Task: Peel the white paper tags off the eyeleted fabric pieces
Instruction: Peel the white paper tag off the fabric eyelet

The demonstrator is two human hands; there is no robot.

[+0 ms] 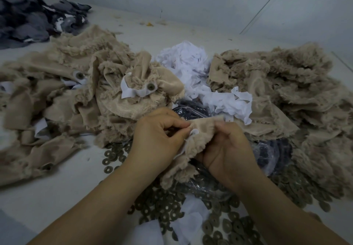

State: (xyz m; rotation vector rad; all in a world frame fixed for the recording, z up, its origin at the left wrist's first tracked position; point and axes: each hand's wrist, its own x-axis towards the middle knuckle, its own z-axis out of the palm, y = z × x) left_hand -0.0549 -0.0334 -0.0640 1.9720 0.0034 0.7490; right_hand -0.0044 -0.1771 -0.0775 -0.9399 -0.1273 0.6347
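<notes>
The left grip (162, 130) pinches the white paper tag (193, 132), right grip (227, 145) clamping the soft, limp fabric piece (202, 130); the thin tag likely tears, so peel from its edge.

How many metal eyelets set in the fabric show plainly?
2: one eyelet on the middle beige piece, ringed by white paper; another eyelet left of it. More may be hidden in the piles.

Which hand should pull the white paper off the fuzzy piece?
Probably the left hand: its fingertips already pinch at the white paper tag on the fuzzy beige piece. The right hand grips the fabric beside it, so it is better placed to hold it steady.
</notes>
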